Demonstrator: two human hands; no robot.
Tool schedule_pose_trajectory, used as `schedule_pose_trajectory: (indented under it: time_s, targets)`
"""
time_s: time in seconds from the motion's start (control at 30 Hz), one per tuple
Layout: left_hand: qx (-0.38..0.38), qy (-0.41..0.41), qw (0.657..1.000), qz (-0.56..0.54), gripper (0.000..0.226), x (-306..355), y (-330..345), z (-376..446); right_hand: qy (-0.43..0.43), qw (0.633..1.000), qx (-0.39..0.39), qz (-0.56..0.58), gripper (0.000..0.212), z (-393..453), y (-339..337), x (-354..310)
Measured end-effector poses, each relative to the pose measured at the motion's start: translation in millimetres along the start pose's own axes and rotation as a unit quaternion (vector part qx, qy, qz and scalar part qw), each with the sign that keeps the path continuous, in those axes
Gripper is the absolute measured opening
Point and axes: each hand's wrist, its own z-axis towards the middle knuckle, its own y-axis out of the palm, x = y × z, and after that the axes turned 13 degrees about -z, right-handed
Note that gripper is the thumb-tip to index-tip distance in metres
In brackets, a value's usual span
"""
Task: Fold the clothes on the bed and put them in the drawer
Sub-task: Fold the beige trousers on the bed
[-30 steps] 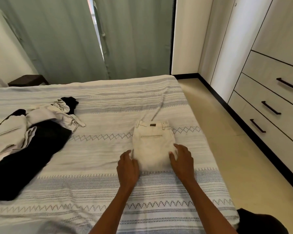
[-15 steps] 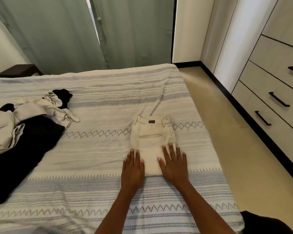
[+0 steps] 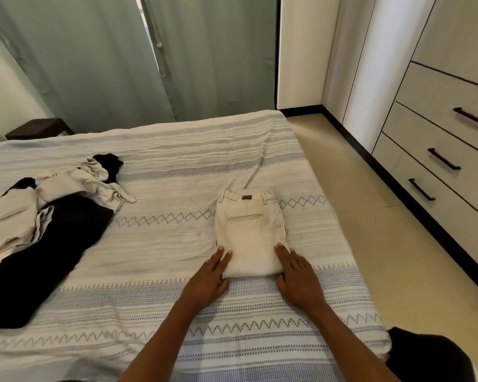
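Folded beige trousers (image 3: pixel 249 230) lie in a neat rectangle on the striped bed (image 3: pixel 177 299), waistband away from me. My left hand (image 3: pixel 209 277) lies flat at the near left corner of the fold, fingers straight along its edge. At the near right corner rests my right hand (image 3: pixel 295 274), fingers straight, thumb at the fold's near edge. An unfolded heap of beige clothes (image 3: pixel 39 205) and a black garment (image 3: pixel 44 249) lies at the left of the bed. Shut drawers (image 3: pixel 436 172) with dark handles stand on the right.
Green curtains (image 3: pixel 122 56) hang behind the bed. A dark bedside table (image 3: pixel 36 128) stands at the far left. A strip of tiled floor (image 3: pixel 370 216) runs between the bed and the drawer unit.
My hands have slid apart from the top of the folded trousers to its two near corners. The view has shifted slightly.
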Motion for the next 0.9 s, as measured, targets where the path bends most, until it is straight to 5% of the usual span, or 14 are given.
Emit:
schedule_pose_trajectory:
  time_s: [0.23,0.4,0.67,0.77,0.9]
  targets:
    - [0.037,-0.05,0.998,0.007,0.068,31.3,0.4,15.4,0.02,0.999,0.032,-0.012,0.072,11.7,-16.3,-11.6]
    - [0.14,-0.029,0.968,-0.207,0.038,36.4,-20.4,16.0,0.024,0.994,0.106,-0.032,0.045,23.2,-61.2,-6.8]
    - [0.285,-0.067,0.902,-0.316,0.013,90.6,-90.1,26.3,0.125,0.932,0.275,0.202,0.033,47.8,-153.2,-26.5]
    - [0.354,-0.031,0.894,-0.274,0.035,107.4,-121.2,36.0,0.147,0.902,0.281,0.293,0.035,52.7,-188.4,-38.1]
    - [0.395,0.014,0.866,-0.307,0.031,154.7,-165.1,27.0,0.129,0.879,0.317,0.332,0.034,54.8,-235.4,-47.8]
